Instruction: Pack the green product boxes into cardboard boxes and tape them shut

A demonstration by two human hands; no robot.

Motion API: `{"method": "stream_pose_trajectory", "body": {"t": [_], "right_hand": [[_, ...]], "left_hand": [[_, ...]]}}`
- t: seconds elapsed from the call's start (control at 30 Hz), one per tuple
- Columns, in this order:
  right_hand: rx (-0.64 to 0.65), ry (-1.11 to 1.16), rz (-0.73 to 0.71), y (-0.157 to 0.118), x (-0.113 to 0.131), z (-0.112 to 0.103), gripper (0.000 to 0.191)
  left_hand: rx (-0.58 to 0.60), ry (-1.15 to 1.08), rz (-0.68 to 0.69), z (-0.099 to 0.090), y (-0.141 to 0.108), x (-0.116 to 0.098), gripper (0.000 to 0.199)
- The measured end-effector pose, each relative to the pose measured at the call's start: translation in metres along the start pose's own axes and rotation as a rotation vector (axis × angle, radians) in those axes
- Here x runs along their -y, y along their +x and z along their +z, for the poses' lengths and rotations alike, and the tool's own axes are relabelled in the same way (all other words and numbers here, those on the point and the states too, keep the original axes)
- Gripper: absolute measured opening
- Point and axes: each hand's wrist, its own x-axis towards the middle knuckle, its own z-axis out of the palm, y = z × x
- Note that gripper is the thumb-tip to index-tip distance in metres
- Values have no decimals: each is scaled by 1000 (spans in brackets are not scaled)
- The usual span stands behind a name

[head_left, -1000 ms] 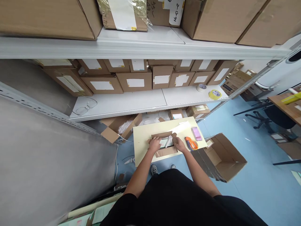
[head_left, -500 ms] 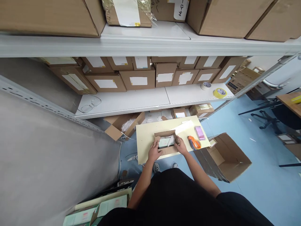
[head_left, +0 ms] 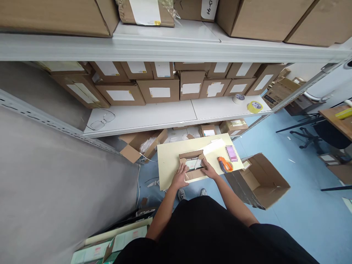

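A small open cardboard box [head_left: 196, 175] lies on the pale yellow table [head_left: 167, 154], its long flaps spread out. Inside it sits a pale green packet [head_left: 190, 164] with white paper beside it. My left hand [head_left: 180, 176] grips the box's left end, fingers over the side flap. At the opposite end my right hand [head_left: 209, 170] holds the right side flap, fingers bent at its edge. To the right of that hand lies an orange tape dispenser [head_left: 225, 164]. White paper sheets [head_left: 213, 146] lie behind the box, near a pixelated pink item [head_left: 231, 153].
A metal shelf [head_left: 154, 117] stands ahead with rows of labelled cartons [head_left: 158, 91], eyeglasses [head_left: 101, 121] and tape rolls [head_left: 255, 106]. A large open carton [head_left: 268, 179] is on the floor at right, another open carton [head_left: 132, 151] at left. Green boxes [head_left: 129, 240] lie at lower left.
My right fingers have shifted at the right side flap, which now leans further inward over the box. My left hand stays at the left end. The whole view has shifted slightly.
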Motion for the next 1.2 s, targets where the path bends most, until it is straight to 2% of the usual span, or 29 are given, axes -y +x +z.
{"method": "stream_pose_trajectory", "body": {"t": [0.07, 0.13, 0.2, 0.27, 0.37, 0.47, 0.57, 0.63, 0.7, 0.77, 0.87, 0.97, 1.07, 1.2], "right_hand": [[-7, 86, 63, -2, 5, -5, 82], [-43, 172, 119, -4, 10, -11, 71], [-75, 280, 151, -6, 13, -18, 61], [-78, 401, 156, -8, 15, -25, 59], [-102, 480, 164, -12, 12, -27, 63], [-220, 450, 150, -10, 8, -18, 62], [-385, 358, 123, -4, 5, -1, 67], [-466, 229, 122, -1, 4, 9, 63], [-466, 68, 91, -1, 3, 15, 60], [-394, -79, 47, -3, 3, 18, 59], [-271, -196, 59, -5, 1, 19, 58], [-211, -207, 116, -3, 0, 17, 57], [-251, -170, 87, 0, -3, 12, 55], [-397, -113, 2, 0, -10, -3, 55]], "left_hand": [[16, 139, -9, 3, -3, -1, 118], [-6, 160, 2, 3, -4, 0, 101], [-31, 95, 43, 0, -4, 1, 78], [-72, -3, 53, -6, -1, 2, 57], [-198, -98, -16, -13, 6, 2, 43], [-328, -85, -109, -13, 15, -3, 44], [-412, -3, -208, -13, 24, -10, 63], [-433, 76, -210, -17, 31, -16, 79], [-406, 151, -159, -26, 38, -21, 90], [-345, 212, -119, -37, 46, -25, 95], [-280, 287, -114, -49, 52, -29, 92], [-227, 334, -115, -43, 47, -30, 77], [-162, 364, -129, -24, 37, -29, 63], [-150, 369, -168, -4, 31, -26, 57]]}}
